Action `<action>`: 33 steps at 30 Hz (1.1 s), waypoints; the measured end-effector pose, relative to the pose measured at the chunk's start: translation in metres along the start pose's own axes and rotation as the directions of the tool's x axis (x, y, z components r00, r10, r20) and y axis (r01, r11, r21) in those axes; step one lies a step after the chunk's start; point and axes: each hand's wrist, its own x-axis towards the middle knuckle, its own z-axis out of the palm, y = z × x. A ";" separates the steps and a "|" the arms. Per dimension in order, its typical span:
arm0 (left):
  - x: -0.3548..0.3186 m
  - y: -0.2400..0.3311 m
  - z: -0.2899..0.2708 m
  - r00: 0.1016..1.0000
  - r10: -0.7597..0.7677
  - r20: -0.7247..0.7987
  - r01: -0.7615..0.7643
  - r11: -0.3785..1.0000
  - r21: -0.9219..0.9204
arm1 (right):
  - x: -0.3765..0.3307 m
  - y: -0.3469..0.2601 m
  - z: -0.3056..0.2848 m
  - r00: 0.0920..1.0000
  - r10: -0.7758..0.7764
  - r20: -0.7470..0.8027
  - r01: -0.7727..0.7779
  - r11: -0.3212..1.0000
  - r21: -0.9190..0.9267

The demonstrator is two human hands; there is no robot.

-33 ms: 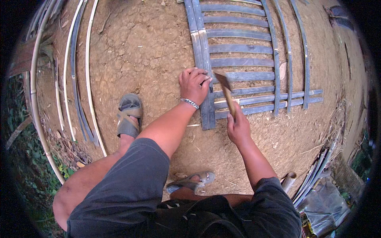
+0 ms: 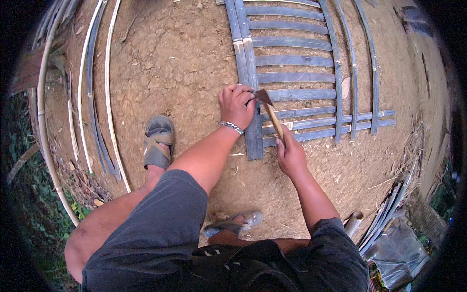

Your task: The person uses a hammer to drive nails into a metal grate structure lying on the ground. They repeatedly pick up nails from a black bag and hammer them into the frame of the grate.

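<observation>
My left hand [image 2: 237, 106], with a chain bracelet at the wrist, rests on the double upright rail [image 2: 254, 141] of a grey bamboo-slat frame. Its fingers are pinched together at the rail's right edge; whatever small piece they hold is hidden. My right hand [image 2: 293, 155] grips the pale wooden handle of a small hatchet [image 2: 273, 119]. The dark, wedge-shaped head is right at the left fingertips, over the rail. Flat grey crosspieces [image 2: 295, 77] run from this rail to a thinner upright strip [image 2: 337, 92] on the right.
Two more upright strips [image 2: 374, 87] lie farther right. Long bamboo strips [image 2: 108, 73] and a pole [image 2: 43, 117] stretch along the left. My sandalled feet [image 2: 159, 138] straddle the dirt. At lower right are a bamboo tube [image 2: 355, 221], bundled strips [image 2: 384, 219] and plastic sheeting [image 2: 396, 248].
The hatchet head has swung left and slightly down, from above the crosspieces to my left fingertips. My left hand has stayed in place on the rail.
</observation>
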 end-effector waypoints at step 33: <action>-0.016 0.040 -0.005 0.497 0.382 0.780 -0.533 0.843 -0.073 | 0.016 0.030 -0.020 0.920 -0.336 -0.203 0.369 0.917 0.154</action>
